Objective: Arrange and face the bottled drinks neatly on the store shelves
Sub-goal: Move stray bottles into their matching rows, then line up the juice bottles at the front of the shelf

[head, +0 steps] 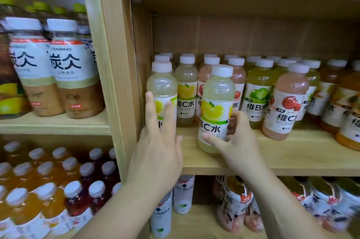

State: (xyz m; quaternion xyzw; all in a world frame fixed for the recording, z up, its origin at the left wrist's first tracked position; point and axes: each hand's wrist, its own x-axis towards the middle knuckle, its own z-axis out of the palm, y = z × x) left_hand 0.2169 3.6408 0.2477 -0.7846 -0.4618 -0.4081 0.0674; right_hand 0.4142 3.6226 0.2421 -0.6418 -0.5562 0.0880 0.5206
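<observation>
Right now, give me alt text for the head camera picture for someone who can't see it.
The right hand grips a lemon drink bottle on a wooden shelf, while the left hand rests flat against another lemon bottle. Rows of white-capped drinks fill the shelves around.

Even, warm indoor lighting; no hard shadows. Shelf recess (253, 32) behind the bottles is dimmer. Soft highlights on the front lemon bottle (216, 110). Centre reasonably sharp; left-edge bottles (25, 67) and lower right corner smeared by blur. Wide-angle bowing tilts the shelf uprights.
</observation>
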